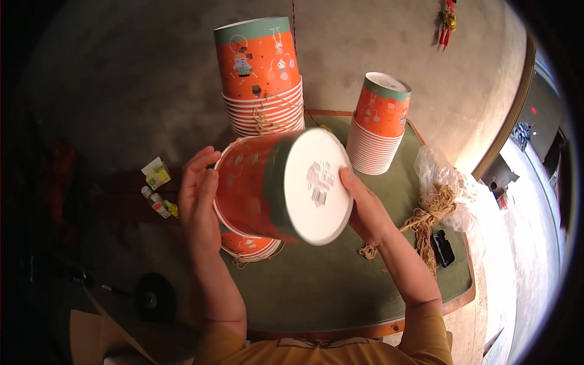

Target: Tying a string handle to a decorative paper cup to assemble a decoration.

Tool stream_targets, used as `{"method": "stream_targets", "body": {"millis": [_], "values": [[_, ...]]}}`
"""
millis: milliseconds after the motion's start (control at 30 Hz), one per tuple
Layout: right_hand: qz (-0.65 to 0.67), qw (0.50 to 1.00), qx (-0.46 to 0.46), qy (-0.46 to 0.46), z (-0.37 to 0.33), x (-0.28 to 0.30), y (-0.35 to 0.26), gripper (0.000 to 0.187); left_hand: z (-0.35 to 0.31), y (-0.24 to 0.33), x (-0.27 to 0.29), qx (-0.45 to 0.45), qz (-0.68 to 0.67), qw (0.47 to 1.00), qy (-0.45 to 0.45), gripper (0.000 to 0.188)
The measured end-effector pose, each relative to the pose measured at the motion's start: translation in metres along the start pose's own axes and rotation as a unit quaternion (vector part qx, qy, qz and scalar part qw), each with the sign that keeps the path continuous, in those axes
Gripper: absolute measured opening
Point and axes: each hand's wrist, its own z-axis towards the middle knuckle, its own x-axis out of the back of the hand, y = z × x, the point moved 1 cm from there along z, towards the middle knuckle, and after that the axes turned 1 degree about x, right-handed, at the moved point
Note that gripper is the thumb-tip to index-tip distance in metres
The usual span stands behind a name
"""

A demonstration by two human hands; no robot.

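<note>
An orange paper bucket (249, 182) with a green band and a white base is tilted on its side in front of me, its printed base turned to the right. My left hand (202, 198) is closed on its rim at the left. On the other side, my right hand (367, 210) grips the base edge, thumb on the white bottom. Partly hidden below is another orange bucket or stack (252, 244) with cord at its rim. Behind stands a tall stack of upside-down buckets (258, 61) with cord strands hanging at the rims. A smaller upside-down stack (380, 112) stands right of it.
The green-topped table (292, 292) has a wooden edge. At its right lie a bundle of twine (426, 222), a clear plastic bag (438, 167) and a black holder-like object (443, 248). Small bottles (156, 202) are at the left, cardboard (91, 337) at lower left.
</note>
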Motion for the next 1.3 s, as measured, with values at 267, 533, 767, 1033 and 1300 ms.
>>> {"method": "stream_targets", "body": {"millis": [267,533,767,1033,1300], "values": [[-0.013,0.995,0.011,-0.094,0.028,-0.026,-0.018,0.073,0.014,-0.007,0.017,0.007,0.157,0.987,0.029,0.021],[0.076,0.982,0.039,-0.170,0.042,-0.043,0.005,0.055,0.027,-0.021,0.052,0.001,0.149,0.977,0.152,0.031],[-0.046,0.979,0.046,-0.192,0.031,-0.054,0.037,0.041,0.041,-0.043,0.085,0.051,0.141,0.974,0.169,0.040],[-0.252,0.924,0.076,-0.277,-0.029,-0.013,0.051,0.027,0.045,-0.031,0.093,-0.005,0.198,0.973,0.120,0.048],[-0.193,0.974,0.015,-0.117,-0.139,0.069,0.057,0.020,0.013,0.020,0.047,-0.161,0.249,0.935,0.193,0.042]]}}
